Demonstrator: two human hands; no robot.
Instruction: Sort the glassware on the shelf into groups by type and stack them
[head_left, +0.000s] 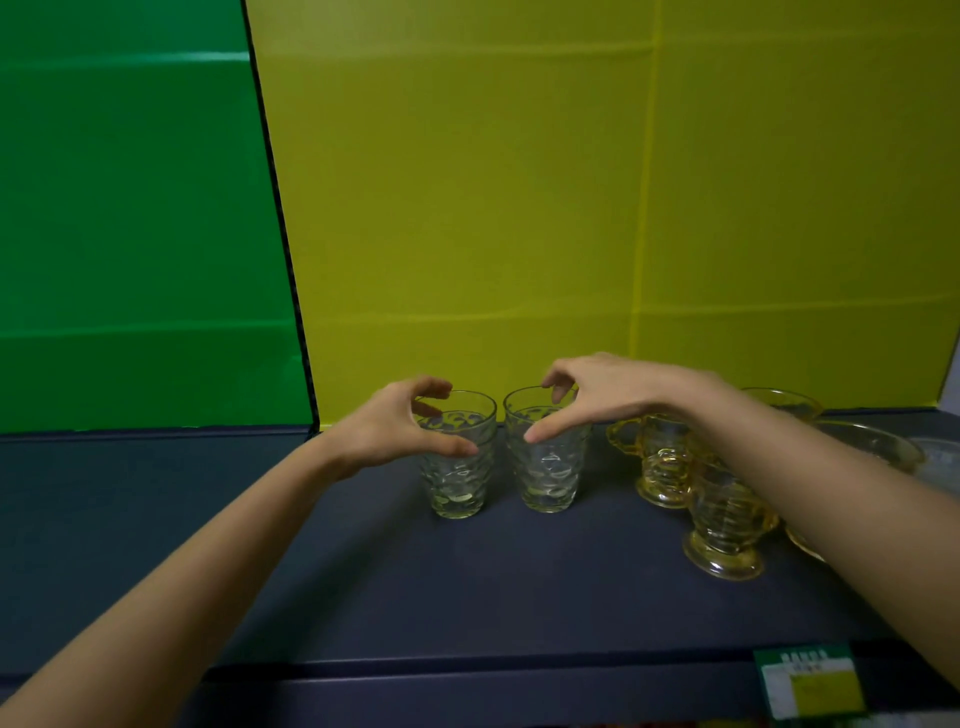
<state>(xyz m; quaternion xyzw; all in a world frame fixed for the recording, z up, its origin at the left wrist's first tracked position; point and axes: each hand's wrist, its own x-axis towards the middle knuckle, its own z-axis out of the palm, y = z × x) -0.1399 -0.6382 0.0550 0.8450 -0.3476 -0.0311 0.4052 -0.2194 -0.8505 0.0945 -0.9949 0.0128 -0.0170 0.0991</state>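
Observation:
Two clear dimpled tumblers stand side by side on the dark shelf (467, 587), upright and a small gap apart. My left hand (400, 426) curls round the left tumbler (460, 483), thumb on its front wall and fingers at the far rim. My right hand (597, 395) holds the right tumbler (550, 473) the same way, thumb on the near side and fingertips on the rim. To the right, under my right forearm, stand two amber footed cups with handles, one farther back (662, 467) and one nearer (724, 525).
A third amber glass (784, 408) shows behind my right arm. An amber bowl (878, 441) and a clear dish (943, 462) sit at the far right. Green and yellow panels form the back wall. A green label (810, 686) is on the shelf's front edge.

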